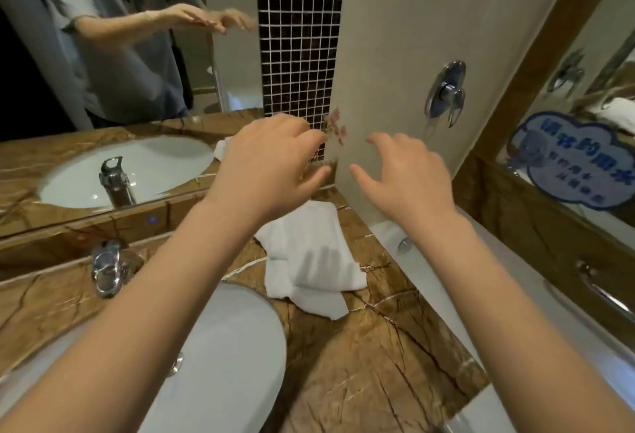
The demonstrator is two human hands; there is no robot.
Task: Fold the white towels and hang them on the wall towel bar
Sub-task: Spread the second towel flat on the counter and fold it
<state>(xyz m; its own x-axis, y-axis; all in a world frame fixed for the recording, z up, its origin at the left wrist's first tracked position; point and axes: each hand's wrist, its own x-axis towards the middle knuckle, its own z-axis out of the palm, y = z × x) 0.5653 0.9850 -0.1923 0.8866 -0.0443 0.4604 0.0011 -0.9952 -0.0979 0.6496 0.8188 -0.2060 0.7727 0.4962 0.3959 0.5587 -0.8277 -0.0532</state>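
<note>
A crumpled white towel (311, 254) lies on the brown marble counter (371, 357), between the sink and the wall. Both my hands hover in the air above its far end, holding nothing. My left hand (264, 171) has loosely curled fingers pointing at the wall. My right hand (409, 175) is spread, palm down, a little to the right of the towel. No towel bar is in view.
A white sink basin (226, 357) sits at the lower left, with a chrome tap (108, 267) behind it. A mirror (103, 89) backs the counter. A chrome fitting (446, 92) sticks out of the cream wall. A bathtub rim (536, 281) runs along the right.
</note>
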